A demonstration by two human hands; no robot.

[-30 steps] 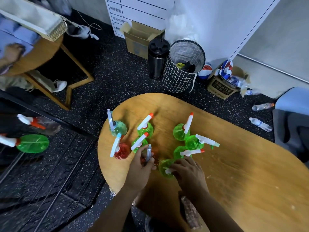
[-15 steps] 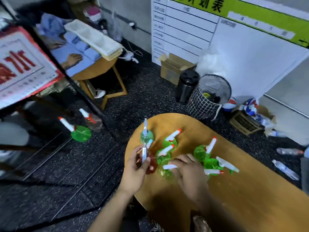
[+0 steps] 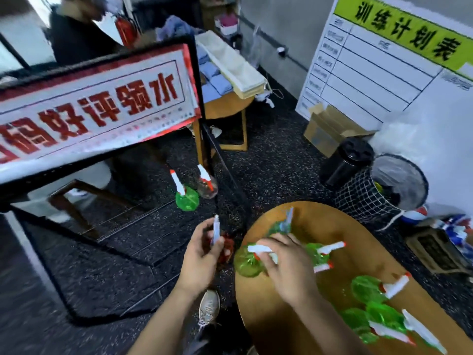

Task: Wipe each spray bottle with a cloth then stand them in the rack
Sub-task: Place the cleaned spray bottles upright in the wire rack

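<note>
Head view: a red spray bottle (image 3: 225,248) has been lifted clear of the round wooden table (image 3: 281,329) and is now held out past the table's left edge, toward the black wire rack (image 3: 143,226). It is grasped by the left hand (image 3: 202,254), fingers curled round its neck below the pale blue trigger head. A green spray bottle (image 3: 247,261) is gripped by the right hand (image 3: 286,267) at the table's near-left edge. A second earlier both bottles stood on the table among the others. No cloth can be seen, so wiping cannot be confirmed. Two bottles, one green (image 3: 186,198) and one clear (image 3: 207,187), already stand in the rack left of the table; racking is judged under way.
</note>
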